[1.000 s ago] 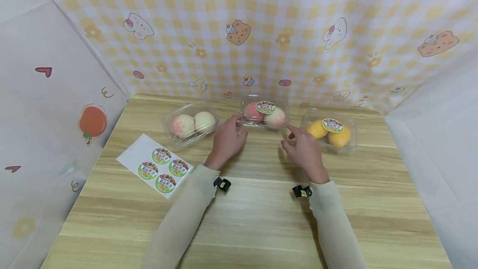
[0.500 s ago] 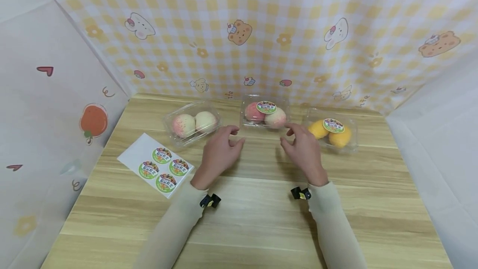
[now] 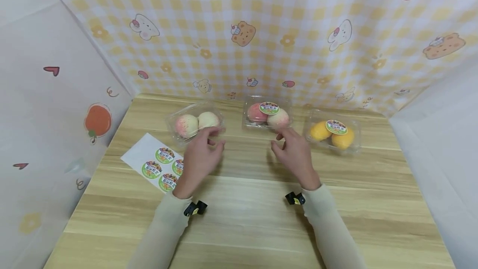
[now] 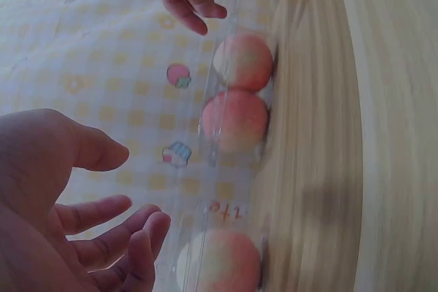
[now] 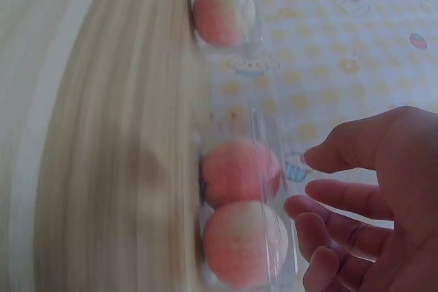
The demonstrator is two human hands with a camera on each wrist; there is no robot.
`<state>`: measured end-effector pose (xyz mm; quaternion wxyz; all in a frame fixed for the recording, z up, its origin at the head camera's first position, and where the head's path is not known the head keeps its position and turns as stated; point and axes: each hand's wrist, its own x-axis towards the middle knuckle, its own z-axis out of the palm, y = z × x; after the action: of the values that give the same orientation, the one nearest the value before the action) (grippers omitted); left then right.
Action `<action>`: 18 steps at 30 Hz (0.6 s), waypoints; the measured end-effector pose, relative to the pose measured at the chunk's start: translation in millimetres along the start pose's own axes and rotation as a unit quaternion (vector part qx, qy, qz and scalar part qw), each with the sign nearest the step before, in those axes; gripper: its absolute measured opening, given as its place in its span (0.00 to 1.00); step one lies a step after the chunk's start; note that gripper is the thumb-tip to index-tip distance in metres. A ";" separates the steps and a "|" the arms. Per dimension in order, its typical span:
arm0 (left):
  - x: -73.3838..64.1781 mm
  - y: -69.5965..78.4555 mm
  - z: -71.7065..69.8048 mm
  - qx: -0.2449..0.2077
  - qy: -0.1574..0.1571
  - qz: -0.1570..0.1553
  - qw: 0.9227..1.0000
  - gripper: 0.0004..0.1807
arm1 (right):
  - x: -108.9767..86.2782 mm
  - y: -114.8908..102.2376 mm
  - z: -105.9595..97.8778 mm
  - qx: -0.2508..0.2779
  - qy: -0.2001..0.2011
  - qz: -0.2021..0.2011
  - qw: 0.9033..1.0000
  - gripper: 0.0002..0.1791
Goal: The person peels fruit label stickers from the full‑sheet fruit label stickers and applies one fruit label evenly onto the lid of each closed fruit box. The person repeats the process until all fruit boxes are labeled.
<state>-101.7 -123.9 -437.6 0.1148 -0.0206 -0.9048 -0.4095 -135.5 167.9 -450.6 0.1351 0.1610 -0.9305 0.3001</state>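
My left hand (image 3: 200, 155), empty and with relaxed fingers, overlaps the near right corner of the left clear plastic box (image 3: 179, 140) in the head view. Two pale peaches (image 3: 186, 126) lie in that box, and its lid bears no sticker. My right hand (image 3: 294, 152) holds nothing either; its loosely bent fingers are just in front of the middle clear box (image 3: 247, 122). That box contains two pink peaches (image 5: 245, 244) under a round fruit sticker (image 3: 269, 108). The left wrist view shows my left thumb and fingers (image 4: 102, 152) spread apart.
A third clear box (image 3: 354, 138) with two yellow fruits (image 3: 342, 138) and a round sticker (image 3: 336, 127) stands at the right. On the left lies a white sheet (image 3: 143, 148) of several round stickers, partly covered by my left forearm. A checked cloth (image 3: 287, 20) hangs behind the wooden table (image 3: 239, 223).
My left hand has left the middle box's near left corner and moved left to the left box. My right hand has drawn slightly back and left. The boxes stay in place.
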 end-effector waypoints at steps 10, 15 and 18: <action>5.3 -24.7 -27.2 -0.005 0.062 -0.031 0.998 0.25 | 7.0 -11.8 23.2 0.090 -0.044 -0.002 0.995 0.17; 8.8 -33.2 -43.7 0.002 0.087 -0.057 0.995 0.27 | 17.4 -24.6 31.8 0.108 -0.055 0.001 0.993 0.17; 8.8 -38.1 -52.2 0.003 0.078 -0.080 0.994 0.32 | 24.7 -30.9 38.6 0.114 -0.056 -0.004 0.992 0.17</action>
<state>-105.3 -188.6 -430.3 0.1516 0.0845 -0.8931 -0.4151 -152.2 115.5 -456.4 0.0648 0.1958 -0.8954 0.3946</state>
